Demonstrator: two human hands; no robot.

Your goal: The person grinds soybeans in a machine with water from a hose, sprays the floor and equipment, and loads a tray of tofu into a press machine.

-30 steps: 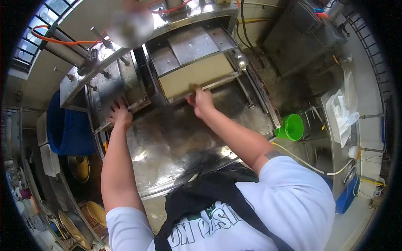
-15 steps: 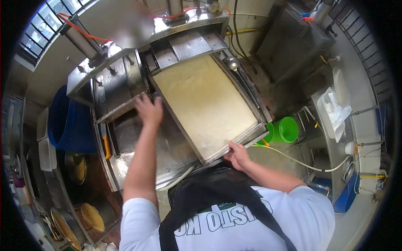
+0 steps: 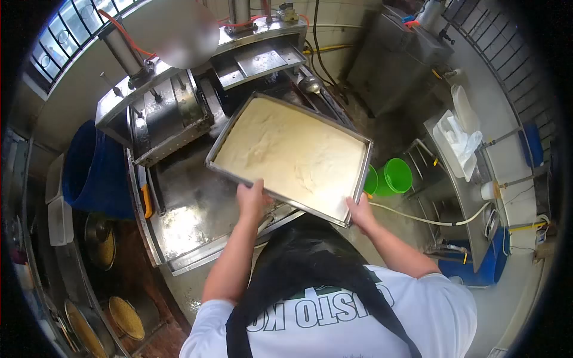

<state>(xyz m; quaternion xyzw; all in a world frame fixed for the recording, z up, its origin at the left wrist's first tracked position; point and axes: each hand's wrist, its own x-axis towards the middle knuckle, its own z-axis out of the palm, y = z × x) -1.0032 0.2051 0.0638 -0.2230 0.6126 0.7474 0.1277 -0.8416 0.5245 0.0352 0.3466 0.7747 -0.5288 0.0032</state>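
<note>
A rectangular metal tray (image 3: pixel 237 176) filled with a flat, pale yellow slab (image 3: pixel 292 156) is held in front of me, turned at an angle over the steel table. My left hand (image 3: pixel 253 200) grips its near long edge, the thumb over the rim. At the near right corner my right hand (image 3: pixel 361 213) is closed on the rim, with its thumb on top. The slab's surface is slightly wrinkled. Behind the tray stands the metal press frame (image 3: pixel 256 62) with its flat plate raised. The fingers under the tray are hidden.
The steel table (image 3: pixel 185 197) carries an orange-handled knife (image 3: pixel 146 200) at its left edge. A ladle (image 3: pixel 310 85) lies beyond the tray. Blue barrel (image 3: pixel 95 173) and pots of yellow grains (image 3: pixel 126 317) stand left; green buckets (image 3: pixel 397 176), a hose (image 3: pixel 430 223) and a sink counter (image 3: pixel 453 191) are right.
The tray has come out from under the press plate toward me and rotated. My left hand has moved from the left press to the tray's near edge; my right hand still holds the rim.
</note>
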